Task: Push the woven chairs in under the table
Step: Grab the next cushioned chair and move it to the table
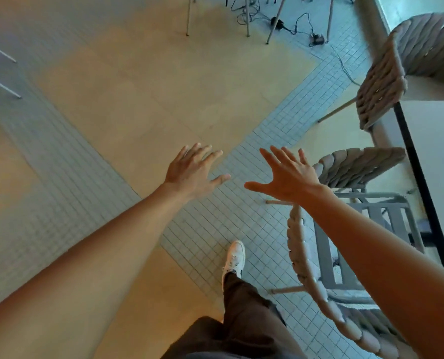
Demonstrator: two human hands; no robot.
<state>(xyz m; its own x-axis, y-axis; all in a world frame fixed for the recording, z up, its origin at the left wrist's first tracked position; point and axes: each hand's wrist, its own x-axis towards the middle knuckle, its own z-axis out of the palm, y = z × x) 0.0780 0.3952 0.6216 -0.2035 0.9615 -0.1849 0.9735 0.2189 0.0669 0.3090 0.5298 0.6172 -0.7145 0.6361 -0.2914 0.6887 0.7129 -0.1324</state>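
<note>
A white table (438, 156) with a black edge runs along the right side. The nearer woven chair (311, 270) stands beside it, its rope back curving toward me and its slatted grey seat partly under the table edge. A second woven chair (381, 81) stands farther back at the table's far corner. My left hand (192, 172) is stretched out over the floor, fingers spread, holding nothing. My right hand (285, 174) hovers open above the floor just left of the nearer chair's upper back, not touching it.
My foot in a white shoe (234, 257) steps on the grey tiled strip. Thin metal chair legs (247, 19) and black cables with adapters (293, 24) lie at the far end. More slim legs (0, 73) show at the left edge.
</note>
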